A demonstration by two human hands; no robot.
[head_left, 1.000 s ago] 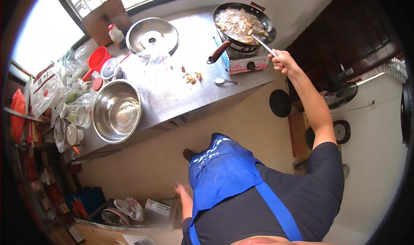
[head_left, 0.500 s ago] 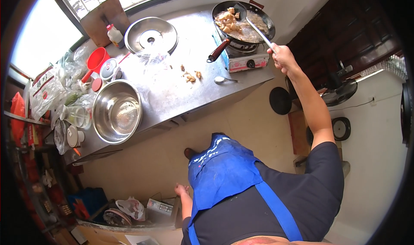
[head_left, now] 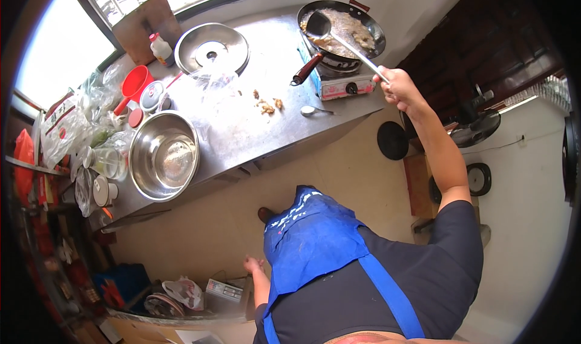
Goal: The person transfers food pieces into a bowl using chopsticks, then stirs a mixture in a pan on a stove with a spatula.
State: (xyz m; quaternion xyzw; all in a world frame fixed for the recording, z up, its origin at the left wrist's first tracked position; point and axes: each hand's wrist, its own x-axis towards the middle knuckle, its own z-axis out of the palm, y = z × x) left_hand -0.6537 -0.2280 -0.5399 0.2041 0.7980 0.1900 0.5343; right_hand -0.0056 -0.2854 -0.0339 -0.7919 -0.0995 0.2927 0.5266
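My right hand (head_left: 399, 88) is closed round the pale handle of a long wok spatula (head_left: 357, 52). The spatula's dark head rests in a black wok (head_left: 376, 31), amid bubbling oil with pale brown pieces of food (head_left: 362, 37). Beneath the wok is a portable gas stove (head_left: 347, 88), and the wok's brown handle (head_left: 307, 69) points toward the counter's middle. Low at my left side hangs my left hand (head_left: 255, 264), with nothing seen in it; its fingers are loosely bent and apart.
The steel counter (head_left: 242, 132) holds a deep metal basin (head_left: 163, 156), a wide metal bowl (head_left: 212, 48), a red plastic scoop (head_left: 137, 83), a small spoon (head_left: 310, 111) and brown food scraps (head_left: 266, 106). Plastic bags (head_left: 63, 123) crowd its left end. Behind me sits a scale (head_left: 224, 290).
The spatula's head has moved left and down in the wok. The heap of brown pieces seen beside it before no longer shows. My right hand shifted slightly; the left stayed.
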